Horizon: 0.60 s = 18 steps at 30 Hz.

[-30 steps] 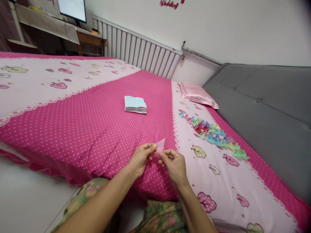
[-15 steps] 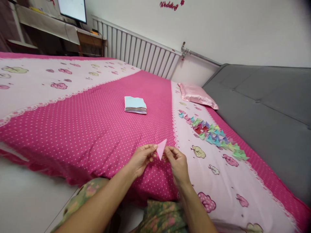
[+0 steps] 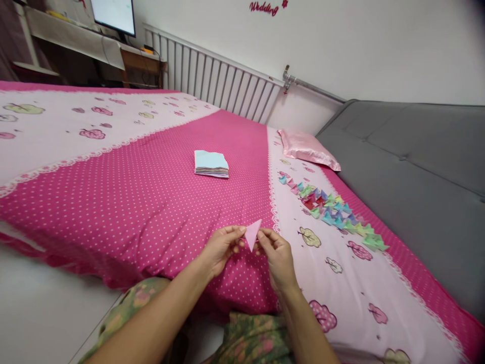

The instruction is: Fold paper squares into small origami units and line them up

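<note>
Between my hands, above the near edge of the bed, is a small pink folded paper (image 3: 252,235) shaped like a triangle. My left hand (image 3: 223,247) pinches its left corner between thumb and fingers. At the paper's right side, my right hand (image 3: 276,253) is closed on it with thumb and forefinger. A stack of square coloured paper (image 3: 211,161), light blue on top, lies further back on the bed. To the right, several folded paper boats (image 3: 333,212) in many colours stand close together in rows.
The bed (image 3: 159,177) has a pink dotted and tree-patterned cover. A pink pillow (image 3: 306,150) lies against the grey headboard (image 3: 409,167). Behind are a white radiator (image 3: 215,73) and a desk with a monitor (image 3: 113,16). My knees are at the bed's near edge.
The pink folded paper has shifted very slightly right and down between my fingers. Both hands keep nearly the same place, and the stack and paper boats are unmoved.
</note>
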### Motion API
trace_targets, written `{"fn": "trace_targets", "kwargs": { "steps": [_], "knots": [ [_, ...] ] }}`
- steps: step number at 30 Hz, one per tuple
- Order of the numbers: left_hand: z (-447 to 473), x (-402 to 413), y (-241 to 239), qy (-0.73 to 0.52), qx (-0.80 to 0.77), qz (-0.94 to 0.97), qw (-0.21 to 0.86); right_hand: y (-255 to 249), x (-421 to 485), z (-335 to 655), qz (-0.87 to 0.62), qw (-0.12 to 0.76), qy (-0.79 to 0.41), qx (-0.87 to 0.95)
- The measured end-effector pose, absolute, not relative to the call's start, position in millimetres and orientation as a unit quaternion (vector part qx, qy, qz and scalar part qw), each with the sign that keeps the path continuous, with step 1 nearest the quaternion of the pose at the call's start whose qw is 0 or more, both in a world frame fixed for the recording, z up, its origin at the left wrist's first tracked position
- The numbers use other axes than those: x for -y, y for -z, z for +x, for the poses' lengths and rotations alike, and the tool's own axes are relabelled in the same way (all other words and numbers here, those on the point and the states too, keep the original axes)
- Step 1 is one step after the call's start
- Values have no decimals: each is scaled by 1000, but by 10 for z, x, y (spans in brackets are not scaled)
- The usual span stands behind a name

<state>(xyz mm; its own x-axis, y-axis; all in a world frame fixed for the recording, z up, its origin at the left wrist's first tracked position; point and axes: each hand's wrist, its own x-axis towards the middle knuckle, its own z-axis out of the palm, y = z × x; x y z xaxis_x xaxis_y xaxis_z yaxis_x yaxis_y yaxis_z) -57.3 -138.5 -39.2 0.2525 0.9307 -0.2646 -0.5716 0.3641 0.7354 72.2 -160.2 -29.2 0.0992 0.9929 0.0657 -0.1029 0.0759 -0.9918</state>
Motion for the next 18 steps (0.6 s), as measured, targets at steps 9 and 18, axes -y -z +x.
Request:
{"fn": "trace_targets", "kwargs": {
  "steps": [9, 18],
  "knots": [
    [-541, 1423, 421, -491, -374, 333, 713, 295, 1609, 709, -486, 543, -454, 513],
    [-524, 1465, 346, -484, -363, 457, 653, 293, 1632, 713, -541, 544, -293, 570]
  ]
}}
